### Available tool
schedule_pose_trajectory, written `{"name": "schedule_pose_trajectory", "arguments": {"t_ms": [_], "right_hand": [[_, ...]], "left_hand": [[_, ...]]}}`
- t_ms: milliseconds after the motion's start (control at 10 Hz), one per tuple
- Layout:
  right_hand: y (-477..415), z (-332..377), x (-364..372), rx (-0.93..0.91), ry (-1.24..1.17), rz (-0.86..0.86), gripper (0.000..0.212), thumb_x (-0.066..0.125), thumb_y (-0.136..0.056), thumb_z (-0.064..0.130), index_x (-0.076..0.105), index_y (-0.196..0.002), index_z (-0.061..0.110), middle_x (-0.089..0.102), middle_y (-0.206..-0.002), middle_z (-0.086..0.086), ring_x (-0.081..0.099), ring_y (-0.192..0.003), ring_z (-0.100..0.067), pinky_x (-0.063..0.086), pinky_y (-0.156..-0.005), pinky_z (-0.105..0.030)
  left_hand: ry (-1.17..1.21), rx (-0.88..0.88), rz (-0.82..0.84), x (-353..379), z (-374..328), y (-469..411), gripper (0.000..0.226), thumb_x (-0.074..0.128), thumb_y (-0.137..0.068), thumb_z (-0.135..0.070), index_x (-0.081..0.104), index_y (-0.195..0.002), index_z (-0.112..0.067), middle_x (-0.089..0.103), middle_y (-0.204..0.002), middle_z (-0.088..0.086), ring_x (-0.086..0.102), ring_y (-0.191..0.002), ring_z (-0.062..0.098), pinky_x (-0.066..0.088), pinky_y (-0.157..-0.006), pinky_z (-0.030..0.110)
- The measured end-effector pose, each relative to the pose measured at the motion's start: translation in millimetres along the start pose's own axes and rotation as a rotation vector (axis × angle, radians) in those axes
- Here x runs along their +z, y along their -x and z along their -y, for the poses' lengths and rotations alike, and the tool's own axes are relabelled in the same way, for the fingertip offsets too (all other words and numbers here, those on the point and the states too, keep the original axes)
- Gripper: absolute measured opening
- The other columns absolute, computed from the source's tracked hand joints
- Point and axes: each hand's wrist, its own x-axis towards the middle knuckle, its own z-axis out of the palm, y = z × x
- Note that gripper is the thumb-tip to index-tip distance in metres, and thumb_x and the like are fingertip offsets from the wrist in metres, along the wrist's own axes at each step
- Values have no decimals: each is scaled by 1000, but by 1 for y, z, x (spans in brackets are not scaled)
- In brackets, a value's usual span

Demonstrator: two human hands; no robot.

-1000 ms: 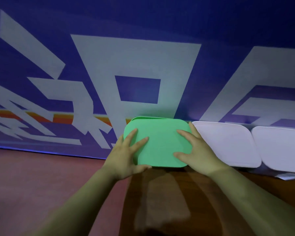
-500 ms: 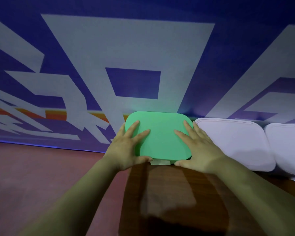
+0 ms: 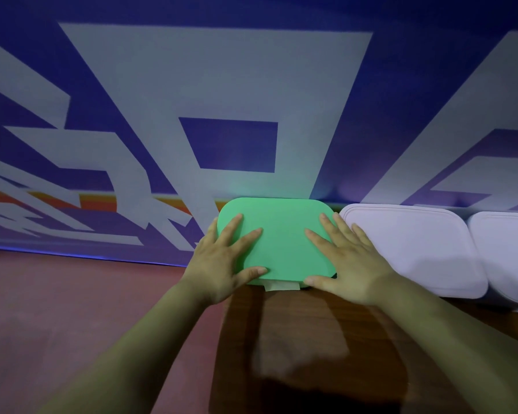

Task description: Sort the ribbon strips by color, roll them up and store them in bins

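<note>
- Both hands flat on the green lid (image 3: pixel 281 237): left hand (image 3: pixel 222 264) on its left side, right hand (image 3: pixel 352 264) on its right. Fingers (image 3: pixel 231 230) straight and spread, pressing down, gripping nothing.
- Green lid sits at the back of the worktop (image 3: pixel 296 339) against the blue banner (image 3: pixel 231 144). The bin under it is hidden.
- White lidded bin (image 3: pixel 410 249) just beside it, second white bin (image 3: pixel 509 255) further right. Both are covered.
- No ribbon strips in view. My read: sorting and rolling are done and this is the last lid going on. Can't confirm contents.

both hands (image 3: pixel 222 264) (image 3: pixel 350 264) on lid (image 3: pixel 281 234), bins (image 3: pixel 416 249) right.
</note>
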Motion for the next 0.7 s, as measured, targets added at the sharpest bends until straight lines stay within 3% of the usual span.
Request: {"name": "schedule_pose_trajectory", "arguments": {"t_ms": [100, 400, 600, 700], "right_hand": [[-2, -2, 3, 10, 17, -22, 82, 18, -81, 83, -16, -148, 50, -29, -160, 10, -34, -145, -18, -14, -121, -46], [-2, -3, 4, 1, 13, -29, 84, 17, -82, 84, -15, -150, 47, -28, -160, 8, -33, -145, -18, -12, -121, -46], [6, -3, -12, 8, -82, -9, 90, 32, -81, 83, -9, -152, 47, -22, -163, 8, -28, -148, -18, -9, -122, -45], [21, -6, -36, 48, -102, -24, 94, 42, -78, 82, 0, -153, 44, -18, -164, 6, -20, -150, -20, -4, -121, -47]], "left_hand": [[-22, -14, -8, 2, -1, -4, 79, 16, -82, -87, 2, -151, -50, -2, -165, -4, -5, -150, 37, 13, -120, 57], [-80, 3, -6, 0, 0, -7, 77, 17, -86, -84, 3, -152, -48, -1, -165, -2, -3, -149, 40, 11, -120, 58], [-143, -37, 53, -13, -12, -4, 78, 16, -85, -83, -6, -151, -48, -9, -165, 1, -16, -149, 36, -4, -120, 57], [-126, -50, 64, -27, -28, 2, 84, 26, -83, -83, -3, -152, -45, -5, -165, 4, -13, -150, 33, -4, -121, 53]]}}
